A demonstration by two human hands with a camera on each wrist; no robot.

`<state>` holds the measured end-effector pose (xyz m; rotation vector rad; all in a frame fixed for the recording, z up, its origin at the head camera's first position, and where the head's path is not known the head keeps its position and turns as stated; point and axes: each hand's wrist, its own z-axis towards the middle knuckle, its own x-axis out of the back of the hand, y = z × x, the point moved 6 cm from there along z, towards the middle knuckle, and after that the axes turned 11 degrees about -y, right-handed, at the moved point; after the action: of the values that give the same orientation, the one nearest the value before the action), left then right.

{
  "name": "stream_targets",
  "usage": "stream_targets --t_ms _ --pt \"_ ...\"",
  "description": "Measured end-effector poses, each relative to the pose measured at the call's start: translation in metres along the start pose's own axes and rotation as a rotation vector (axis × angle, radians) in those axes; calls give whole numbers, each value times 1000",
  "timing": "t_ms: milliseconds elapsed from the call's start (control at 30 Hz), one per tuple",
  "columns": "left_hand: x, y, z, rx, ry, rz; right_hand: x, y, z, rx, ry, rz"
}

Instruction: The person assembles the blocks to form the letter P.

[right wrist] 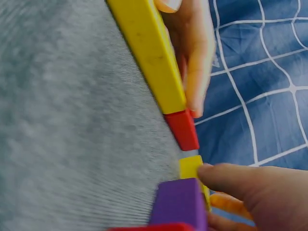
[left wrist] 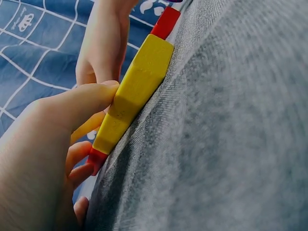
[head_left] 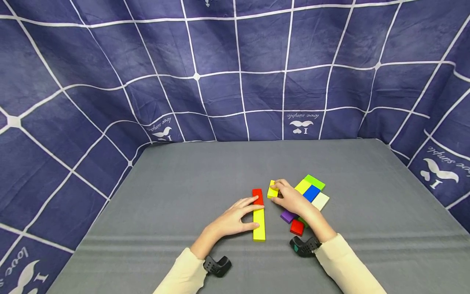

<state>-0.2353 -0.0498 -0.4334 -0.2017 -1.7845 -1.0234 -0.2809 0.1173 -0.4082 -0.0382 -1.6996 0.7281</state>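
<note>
A long yellow block (head_left: 259,228) and a red block (head_left: 258,192) lie end to end in a line. My left hand (head_left: 233,218) rests along their left side, thumb touching the yellow block and fingers reaching to the red one. In the left wrist view, the thumb lies against the yellow block's side (left wrist: 132,89). To the right of the red block's far end, my right hand (head_left: 293,200) pinches a smaller yellow block (head_left: 272,192) between thumb and fingers. The right wrist view shows this yellow block (right wrist: 189,167) just past the red block's end (right wrist: 184,132).
Under and beside the right forearm lies a cluster of blocks: light green (head_left: 315,182), yellow (head_left: 302,186), blue (head_left: 311,193), white (head_left: 321,200), purple (head_left: 288,216) and red (head_left: 297,228). A grey cloth (head_left: 176,175) covers the table; a blue checked curtain (head_left: 220,94) hangs behind.
</note>
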Motion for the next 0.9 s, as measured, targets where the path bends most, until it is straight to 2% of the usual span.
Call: stream_targets --t_ms 167,367,567,767,900 --pt "-1 3 0 -10 11 8 -5 -4 2 58 -18 28" --pt "-3 4 2 -11 4 16 -6 -6 7 30 -102 35" --pt "0 3 2 -4 14 -8 2 -7 26 -3 -155 58" --pt "-1 2 2 1 10 9 -6 -15 41 81 -190 81" --pt "-2 3 2 -13 9 26 -14 -15 43 115 -201 101"
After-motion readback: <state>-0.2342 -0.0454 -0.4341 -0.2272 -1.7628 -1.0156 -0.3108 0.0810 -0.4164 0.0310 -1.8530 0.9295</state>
